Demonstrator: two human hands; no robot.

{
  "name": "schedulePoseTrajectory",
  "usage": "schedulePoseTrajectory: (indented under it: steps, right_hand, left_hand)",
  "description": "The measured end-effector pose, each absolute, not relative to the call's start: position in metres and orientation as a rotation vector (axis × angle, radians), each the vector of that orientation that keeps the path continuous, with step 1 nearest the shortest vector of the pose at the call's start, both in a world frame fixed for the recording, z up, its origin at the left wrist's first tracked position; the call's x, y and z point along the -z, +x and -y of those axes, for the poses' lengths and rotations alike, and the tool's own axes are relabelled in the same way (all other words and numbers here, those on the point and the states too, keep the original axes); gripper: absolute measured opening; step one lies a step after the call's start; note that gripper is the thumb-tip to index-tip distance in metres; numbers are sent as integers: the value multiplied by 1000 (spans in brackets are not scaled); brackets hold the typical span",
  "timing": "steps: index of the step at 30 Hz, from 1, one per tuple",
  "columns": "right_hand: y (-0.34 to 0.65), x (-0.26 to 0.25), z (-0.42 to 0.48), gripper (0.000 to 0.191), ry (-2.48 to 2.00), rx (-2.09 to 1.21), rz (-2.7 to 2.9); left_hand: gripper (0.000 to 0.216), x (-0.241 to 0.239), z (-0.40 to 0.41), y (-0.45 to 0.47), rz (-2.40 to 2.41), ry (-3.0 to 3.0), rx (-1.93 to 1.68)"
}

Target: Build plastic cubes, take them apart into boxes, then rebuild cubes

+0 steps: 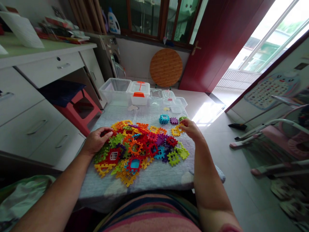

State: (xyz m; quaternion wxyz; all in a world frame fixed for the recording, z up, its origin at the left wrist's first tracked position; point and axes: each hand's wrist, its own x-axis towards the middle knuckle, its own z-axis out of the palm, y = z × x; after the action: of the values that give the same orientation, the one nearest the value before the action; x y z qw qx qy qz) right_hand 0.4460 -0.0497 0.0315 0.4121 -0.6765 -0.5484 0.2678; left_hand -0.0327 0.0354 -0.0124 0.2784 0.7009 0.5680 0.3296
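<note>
A heap of colourful interlocking plastic building blocks [145, 145] covers the middle of the cloth-covered table [154, 183]. My left hand [96, 140] rests at the heap's left edge, its fingers curled toward the thumb beside red and green pieces; what lies between them, if anything, is hidden. Right of the heap, my right hand [190, 128] pinches the edge of a yellow block [177, 130]. Just beyond its fingertips is a green block [182, 118], partly covered by the hand. A purple block [173, 120] and a blue block with a white window [164, 119] stand in line with it.
Along the table's far edge stand a clear open bin [116, 91], a lidded box with orange latches [140, 93] and smaller clear containers [178, 104]. A red stool [83, 112] is at the left, beside a white desk [48, 106]. Folded chairs [285, 135] lean at the right.
</note>
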Motion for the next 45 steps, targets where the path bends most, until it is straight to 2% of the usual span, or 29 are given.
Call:
schedulePoseTrajectory:
  steps: [3,6,12,18,26,37,45]
  right_hand:
    - [448,-36,45,24,-1714,-830,1613]
    - [441,-34,38,24,-1731,-815,1789]
    - [439,-25,46,36,-1818,-376,1933]
    - [444,-23,62,60,-1930,-340,2086]
    - [438,-24,52,44,-1985,-315,2137]
    - [426,-58,38,43,-2008,-126,2164]
    - [360,-84,-25,51,-1876,1,2276]
  left_hand:
    - [40,12,-35,-32,-1526,1882,-886]
    - [39,10,-35,-31,-1527,1887,-898]
    - [38,9,-34,-31,-1539,1884,-890]
    - [39,13,-36,-32,-1526,1897,-892]
    - [38,7,-33,-30,-1533,1886,-887]
    - [41,13,-35,-33,-1512,1900,-887]
    - [42,12,-35,-32,-1500,1894,-881]
